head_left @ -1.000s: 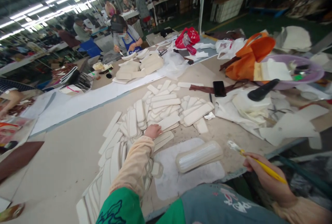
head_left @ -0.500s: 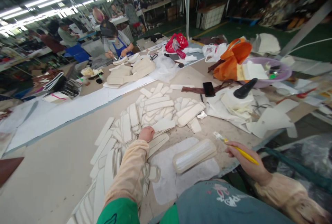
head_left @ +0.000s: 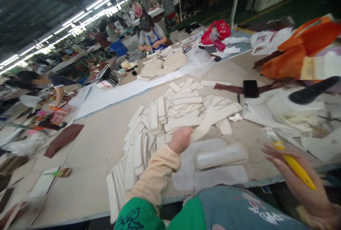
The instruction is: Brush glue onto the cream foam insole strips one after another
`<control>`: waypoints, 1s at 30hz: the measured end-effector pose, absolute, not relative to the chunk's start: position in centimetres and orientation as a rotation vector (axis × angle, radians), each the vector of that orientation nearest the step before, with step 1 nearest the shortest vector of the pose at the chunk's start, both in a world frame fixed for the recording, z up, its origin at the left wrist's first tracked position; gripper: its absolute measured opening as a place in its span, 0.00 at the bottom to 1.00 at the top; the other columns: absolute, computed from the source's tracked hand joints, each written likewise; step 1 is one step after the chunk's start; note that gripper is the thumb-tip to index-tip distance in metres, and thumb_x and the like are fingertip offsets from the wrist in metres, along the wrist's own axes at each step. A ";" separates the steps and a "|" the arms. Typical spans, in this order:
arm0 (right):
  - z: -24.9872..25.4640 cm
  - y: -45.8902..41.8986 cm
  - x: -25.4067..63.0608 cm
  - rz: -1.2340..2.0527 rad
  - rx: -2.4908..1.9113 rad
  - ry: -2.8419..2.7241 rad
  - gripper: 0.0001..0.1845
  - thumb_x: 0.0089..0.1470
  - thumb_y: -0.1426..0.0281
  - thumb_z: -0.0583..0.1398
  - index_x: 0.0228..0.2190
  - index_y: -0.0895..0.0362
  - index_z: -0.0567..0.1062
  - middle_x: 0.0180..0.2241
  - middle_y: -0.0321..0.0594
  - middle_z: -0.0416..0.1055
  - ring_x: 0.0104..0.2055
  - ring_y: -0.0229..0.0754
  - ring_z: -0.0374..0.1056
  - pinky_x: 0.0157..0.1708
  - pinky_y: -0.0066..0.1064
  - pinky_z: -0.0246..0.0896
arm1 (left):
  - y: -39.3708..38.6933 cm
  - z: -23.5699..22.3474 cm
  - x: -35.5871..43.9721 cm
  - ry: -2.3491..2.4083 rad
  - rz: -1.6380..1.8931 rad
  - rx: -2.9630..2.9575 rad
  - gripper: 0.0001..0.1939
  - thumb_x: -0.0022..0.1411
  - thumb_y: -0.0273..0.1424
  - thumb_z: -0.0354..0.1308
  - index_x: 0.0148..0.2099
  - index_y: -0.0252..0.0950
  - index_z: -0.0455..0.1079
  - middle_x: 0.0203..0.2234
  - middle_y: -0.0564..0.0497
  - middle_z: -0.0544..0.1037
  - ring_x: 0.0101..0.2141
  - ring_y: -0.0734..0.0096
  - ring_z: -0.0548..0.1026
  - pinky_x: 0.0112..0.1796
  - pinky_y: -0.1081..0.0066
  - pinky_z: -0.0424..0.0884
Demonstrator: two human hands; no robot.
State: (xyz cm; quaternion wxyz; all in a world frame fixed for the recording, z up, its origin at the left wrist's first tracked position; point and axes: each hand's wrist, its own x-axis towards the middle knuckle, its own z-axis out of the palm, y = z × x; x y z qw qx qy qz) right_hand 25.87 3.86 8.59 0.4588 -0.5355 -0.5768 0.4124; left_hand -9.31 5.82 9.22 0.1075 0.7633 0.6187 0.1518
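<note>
My left hand [head_left: 180, 139] is closed on a cream oblong cut piece [head_left: 205, 125] and holds it lifted, blurred, just above the spread of several like cream pieces [head_left: 170, 111] on the table. My right hand [head_left: 295, 176] grips a yellow-handled brush [head_left: 289, 159] at the table's near right edge, bristles pointing up left. Between the hands a pale oblong piece [head_left: 221, 155] lies on a white sheet [head_left: 210, 176].
A black phone [head_left: 250, 88], an orange bag [head_left: 301, 50], white scraps [head_left: 287, 111] and a black handle [head_left: 314, 89] crowd the right. A brown strip [head_left: 64, 139] lies left. Other people work at the far end and at the left table.
My left hand has picked one cream piece off the pile and raised it toward me. My right hand with the brush has come in a little; the view has swung left.
</note>
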 end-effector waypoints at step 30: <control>-1.2 7.7 25.8 0.938 -1.501 -1.770 0.16 0.48 0.55 0.58 0.33 0.52 0.65 0.23 0.31 0.63 0.24 0.38 0.61 0.27 0.30 0.58 | -2.2 -0.5 -2.3 2.146 0.605 0.936 0.12 0.49 0.27 0.57 0.39 0.36 0.62 0.22 0.54 0.76 0.28 0.69 0.75 0.33 0.70 0.66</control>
